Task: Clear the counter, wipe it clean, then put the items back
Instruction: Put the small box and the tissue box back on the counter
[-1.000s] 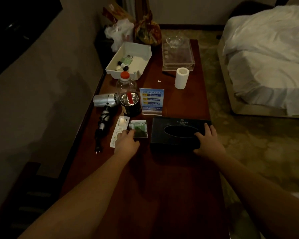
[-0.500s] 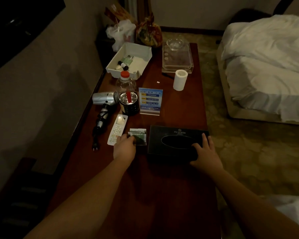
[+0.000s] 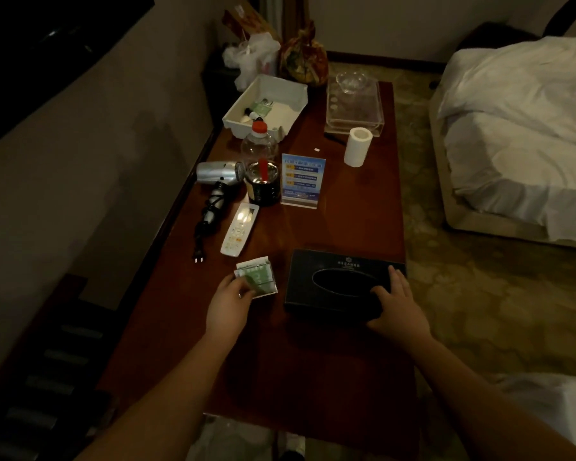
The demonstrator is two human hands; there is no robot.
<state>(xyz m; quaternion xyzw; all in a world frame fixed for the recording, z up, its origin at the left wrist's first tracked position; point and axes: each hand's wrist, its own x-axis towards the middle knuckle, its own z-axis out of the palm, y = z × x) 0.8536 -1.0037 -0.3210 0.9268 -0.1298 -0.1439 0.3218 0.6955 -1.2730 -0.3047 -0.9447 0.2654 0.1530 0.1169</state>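
The dark red wooden counter (image 3: 313, 367) runs away from me along the left wall. My left hand (image 3: 228, 302) pinches a small stack of green and white sachets (image 3: 258, 277) lying on the counter. My right hand (image 3: 394, 302) grips the near right corner of a black tissue box (image 3: 333, 277). Beyond them lie a white remote (image 3: 239, 229), a silver hair dryer (image 3: 218, 173) with its black cord, a dark ashtray (image 3: 263, 188), a clear bottle (image 3: 259, 144) with a red cap and a blue sign card (image 3: 302, 179).
Farther back stand a white toilet paper roll (image 3: 357, 146), a white tray (image 3: 266, 106) of toiletries and a clear acrylic tray (image 3: 353, 108) with a glass bowl. Bags sit past the counter's far end. A bed (image 3: 519, 134) with white sheets stands right, across a carpeted aisle.
Both hands have drawn back toward me: the sachets have slid away from the remote and the tissue box has come nearer along the counter.
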